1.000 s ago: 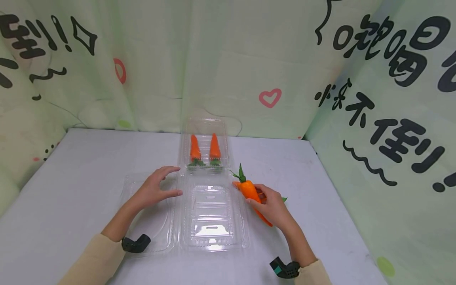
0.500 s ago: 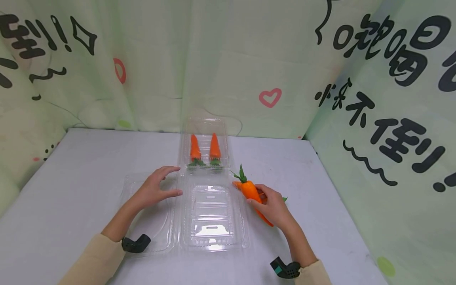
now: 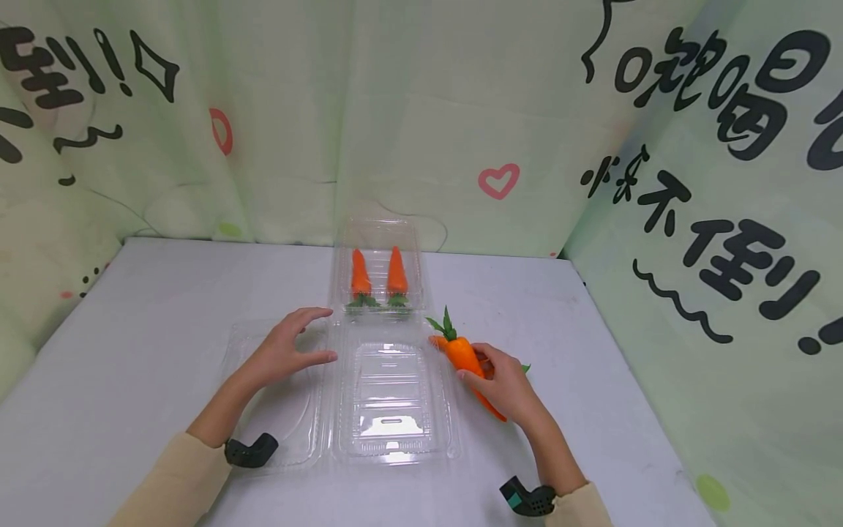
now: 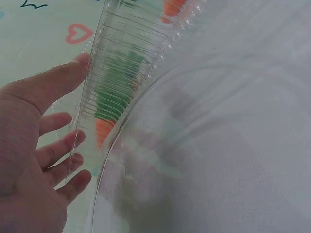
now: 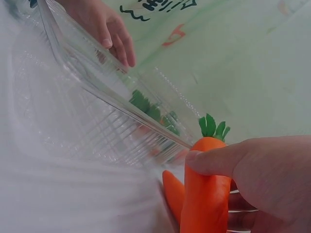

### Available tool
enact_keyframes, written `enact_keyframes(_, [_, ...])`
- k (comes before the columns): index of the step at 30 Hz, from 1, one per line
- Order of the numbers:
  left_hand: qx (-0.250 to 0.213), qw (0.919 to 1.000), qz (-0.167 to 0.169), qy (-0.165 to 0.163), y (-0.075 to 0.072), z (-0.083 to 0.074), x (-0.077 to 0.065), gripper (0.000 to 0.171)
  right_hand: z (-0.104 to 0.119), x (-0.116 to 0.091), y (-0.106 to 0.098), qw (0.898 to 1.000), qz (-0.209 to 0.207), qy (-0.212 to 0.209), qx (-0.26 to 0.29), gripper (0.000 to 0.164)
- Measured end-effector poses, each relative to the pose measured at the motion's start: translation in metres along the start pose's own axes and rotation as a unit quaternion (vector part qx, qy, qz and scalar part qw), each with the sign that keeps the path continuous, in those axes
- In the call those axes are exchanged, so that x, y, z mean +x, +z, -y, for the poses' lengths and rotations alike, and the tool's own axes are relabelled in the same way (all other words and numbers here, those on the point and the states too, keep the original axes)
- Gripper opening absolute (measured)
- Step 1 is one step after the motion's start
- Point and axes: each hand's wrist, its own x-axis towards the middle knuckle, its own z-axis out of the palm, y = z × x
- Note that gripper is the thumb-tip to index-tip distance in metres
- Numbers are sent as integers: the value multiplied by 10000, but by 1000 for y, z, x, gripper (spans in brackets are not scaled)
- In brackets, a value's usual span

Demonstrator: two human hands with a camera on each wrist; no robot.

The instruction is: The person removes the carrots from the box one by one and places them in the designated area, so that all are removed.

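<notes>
My right hand (image 3: 502, 377) holds an orange carrot (image 3: 462, 354) with green leaves, thumb on one side and fingers round the other. The carrot slants, leaves pointing away from me. Under it lies a second carrot (image 5: 173, 193), mostly hidden by the held one and the hand. Left of them a clear plastic clamshell box (image 3: 393, 395) stands open, its lid (image 3: 276, 432) spread to the left. Over that lid my left hand (image 3: 283, 350) hovers with thumb and fingers apart, holding nothing, fingertips close to the box's left edge.
Behind the open box, a smaller-looking clear box (image 3: 378, 227) contains two carrots (image 3: 397, 272), leaves toward me. The white table (image 3: 197, 293) ends at a pale green printed curtain (image 3: 408, 110) at the back and sides.
The right hand and its carrot have shifted very slightly toward me. The left hand and both boxes stay as they were.
</notes>
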Motion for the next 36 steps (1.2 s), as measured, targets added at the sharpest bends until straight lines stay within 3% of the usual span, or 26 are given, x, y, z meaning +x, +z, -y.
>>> enact_keyframes(36, [11,10000,4,16,-1,-2,0,76,-10,1,5,9996,249,72,98,52])
